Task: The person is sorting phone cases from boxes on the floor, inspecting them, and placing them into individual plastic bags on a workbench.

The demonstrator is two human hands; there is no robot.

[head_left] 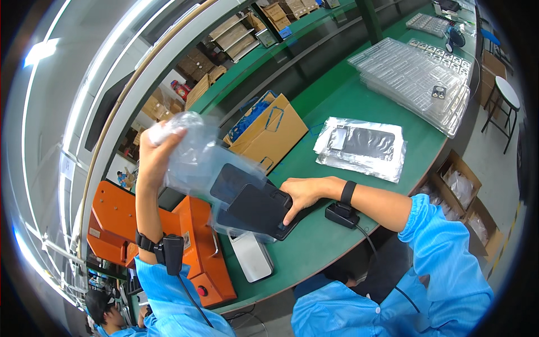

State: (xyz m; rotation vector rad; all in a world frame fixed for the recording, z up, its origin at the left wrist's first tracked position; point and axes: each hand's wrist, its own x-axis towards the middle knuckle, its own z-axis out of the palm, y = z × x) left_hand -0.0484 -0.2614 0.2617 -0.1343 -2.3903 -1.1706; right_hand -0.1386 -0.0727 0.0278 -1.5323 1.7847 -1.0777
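Note:
My left hand (152, 157) is raised on the left, its fingers closed on the bunched end of a clear plastic bag (193, 149). The bag hangs down toward the right and is blurred in places. Several flat black phone cases (259, 209) with camera cutouts overlap at its lower end, partly inside or behind the film; which ones are inside I cannot tell. Gripping the right end of these cases is my right hand (306, 194), thumb on top near a cutout. Below them, a white-and-grey flat device (252, 259) lies on the green table (314, 236).
An orange machine (196, 247) with a red button stands at left. Behind the cases is an open cardboard box (275, 132) holding blue material. Silver pouches (362, 147) lie to the right, with stacked clear trays (412, 84) beyond. A stool (507, 92) and cartons (457, 180) stand off the table's right edge.

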